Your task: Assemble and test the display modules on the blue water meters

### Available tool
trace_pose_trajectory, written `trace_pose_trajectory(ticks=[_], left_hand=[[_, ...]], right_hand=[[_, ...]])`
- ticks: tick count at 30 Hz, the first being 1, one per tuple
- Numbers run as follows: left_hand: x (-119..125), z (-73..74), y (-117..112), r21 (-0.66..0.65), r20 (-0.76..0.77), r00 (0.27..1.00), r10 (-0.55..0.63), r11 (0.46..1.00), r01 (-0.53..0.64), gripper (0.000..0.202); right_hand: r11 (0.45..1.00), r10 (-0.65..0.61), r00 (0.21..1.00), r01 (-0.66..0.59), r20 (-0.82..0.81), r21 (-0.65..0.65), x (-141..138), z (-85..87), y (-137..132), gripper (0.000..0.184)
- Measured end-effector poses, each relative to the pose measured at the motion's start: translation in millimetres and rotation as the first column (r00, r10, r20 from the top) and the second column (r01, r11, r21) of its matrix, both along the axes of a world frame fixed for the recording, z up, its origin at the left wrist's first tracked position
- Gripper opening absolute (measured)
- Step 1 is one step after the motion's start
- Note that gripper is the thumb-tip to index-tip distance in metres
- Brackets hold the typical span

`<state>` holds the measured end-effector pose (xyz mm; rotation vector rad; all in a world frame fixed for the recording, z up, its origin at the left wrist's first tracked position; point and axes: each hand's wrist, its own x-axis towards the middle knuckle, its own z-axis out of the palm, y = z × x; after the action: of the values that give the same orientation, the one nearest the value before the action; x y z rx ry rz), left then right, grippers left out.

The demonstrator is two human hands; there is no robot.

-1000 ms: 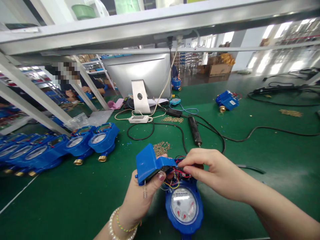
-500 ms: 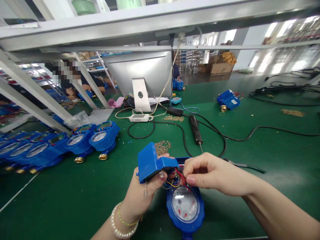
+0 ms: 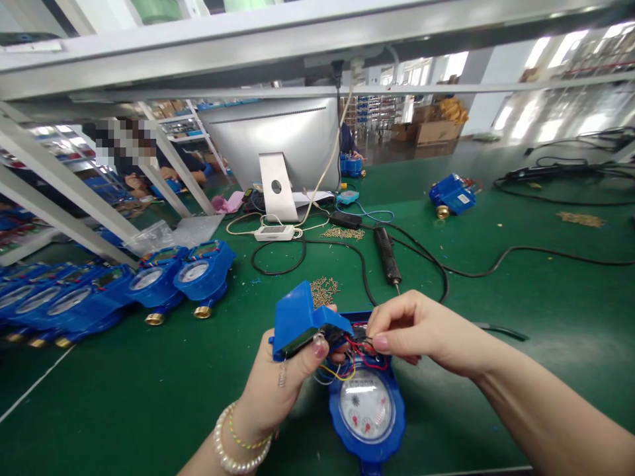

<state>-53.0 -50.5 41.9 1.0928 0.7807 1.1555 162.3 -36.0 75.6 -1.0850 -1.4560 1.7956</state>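
A blue water meter (image 3: 368, 413) with a round clear dial lies before me on the green table. My left hand (image 3: 292, 370) is closed around a blue plastic cover (image 3: 296, 322), held tilted above the meter's far end; a green edge shows inside it. Red, black, yellow and white wires (image 3: 358, 352) run between the cover and the meter's housing. My right hand (image 3: 414, 334) pinches thin wires between thumb and forefinger, just over the open housing. Its other fingers are curled, and the exact wire ends are hidden.
Several blue meters (image 3: 203, 271) stand in a row at left. Beyond my hands lie a pile of small screws (image 3: 325, 291) and a black electric screwdriver (image 3: 385, 254) with its cable. A monitor (image 3: 278, 145) stands behind; another meter (image 3: 452, 196) lies at right. A co-worker's hands (image 3: 136, 184) show far left.
My right hand has shifted slightly right and up, and the red wires now spread in a wider loop over the housing. The left hand's cover has tilted a little.
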Motion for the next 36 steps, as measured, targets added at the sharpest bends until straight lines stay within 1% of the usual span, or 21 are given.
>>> trace_pose_trajectory(ticks=[3,5,7,9,13,16,18,20,21,23,24,25,26,28,30,31,33,36], left_hand=[[0.2,5.0,0.0,-0.035,-0.041,0.999,-0.026,0.999,0.025,0.039],[-1.4,6.0,0.3,-0.066,-0.064,0.997,-0.049,0.997,0.045,0.033],[-3.6,5.3,0.7,-0.078,-0.081,0.994,-0.066,0.995,0.060,0.024],[-5.3,4.0,1.0,-0.064,-0.081,0.994,-0.069,0.996,0.064,0.020],[-5.7,2.5,1.0,-0.027,-0.077,0.994,-0.078,0.997,0.076,0.024],[-5.2,2.2,0.4,-0.022,-0.075,0.993,-0.095,0.995,0.094,0.027],[-5.1,1.7,-0.2,-0.005,-0.080,0.993,-0.088,0.996,0.088,0.030],[-5.2,1.1,-0.7,0.004,-0.082,0.993,-0.086,0.996,0.087,0.029],[-5.3,0.8,-0.9,0.004,-0.079,0.993,-0.088,0.996,0.088,0.026],[-5.1,0.7,-0.9,-0.005,-0.075,0.993,-0.087,0.996,0.087,0.017],[-4.8,0.9,-0.6,-0.012,-0.074,0.994,-0.082,0.997,0.081,0.014],[-4.2,1.4,-0.1,-0.023,-0.077,0.994,-0.077,0.997,0.076,0.013],[-3.4,2.3,0.6,-0.037,-0.078,0.994,-0.071,0.997,0.068,0.014],[-1.0,5.0,2.2,-0.080,-0.071,0.996,-0.061,0.995,0.055,0.017],[2.0,8.5,3.9,-0.128,-0.044,0.998,-0.051,0.991,0.045,0.017],[3.4,10.2,4.6,-0.150,-0.029,0.999,-0.045,0.988,0.040,0.017],[5.4,12.9,5.8,-0.177,-0.008,0.999,-0.037,0.984,0.035,0.017],[5.7,14.2,7.2,-0.160,-0.012,0.999,-0.039,0.986,0.036,0.016]], right_hand=[[0.992,-0.023,0.986,0.002,0.163,0.129,0.6,10.0,-0.3,0.023],[0.968,-0.059,0.955,-0.016,0.289,0.250,0.1,16.3,-2.1,0.019],[0.942,-0.080,0.916,-0.060,0.393,0.329,-0.7,21.0,-4.4,0.017],[0.938,-0.031,0.905,-0.120,0.425,0.325,-1.3,23.3,-6.1,0.016],[0.952,0.131,0.938,-0.210,0.321,0.224,-1.5,21.9,-5.7,0.017],[0.956,0.180,0.953,-0.228,0.245,0.183,-1.0,19.1,-4.0,0.019],[0.953,0.205,0.950,-0.249,0.235,0.175,-0.9,17.5,-3.4,0.020],[0.945,0.208,0.940,-0.264,0.271,0.191,-1.4,16.3,-3.5,0.019],[0.943,0.192,0.934,-0.260,0.302,0.206,-2.0,16.0,-3.8,0.019],[0.937,0.110,0.919,-0.223,0.378,0.268,-3.5,16.0,-4.8,0.016],[0.928,0.047,0.906,-0.196,0.420,0.318,-4.5,16.6,-5.5,0.014],[0.907,-0.029,0.887,-0.171,0.461,0.386,-5.7,17.4,-6.4,0.012],[0.872,-0.112,0.861,-0.154,0.495,0.465,-6.9,18.5,-7.5,0.011],[0.767,-0.271,0.801,-0.156,0.534,0.623,-9.3,21.0,-9.9,0.011],[0.662,-0.366,0.758,-0.196,0.540,0.724,-11.2,22.7,-12.3,0.011],[0.621,-0.385,0.751,-0.219,0.537,0.752,-11.8,23.0,-13.4,0.011],[0.563,-0.389,0.748,-0.268,0.537,0.782,-12.1,22.7,-15.1,0.012],[0.508,-0.384,0.731,-0.343,0.564,0.790,-10.8,21.6,-16.0,0.014]])
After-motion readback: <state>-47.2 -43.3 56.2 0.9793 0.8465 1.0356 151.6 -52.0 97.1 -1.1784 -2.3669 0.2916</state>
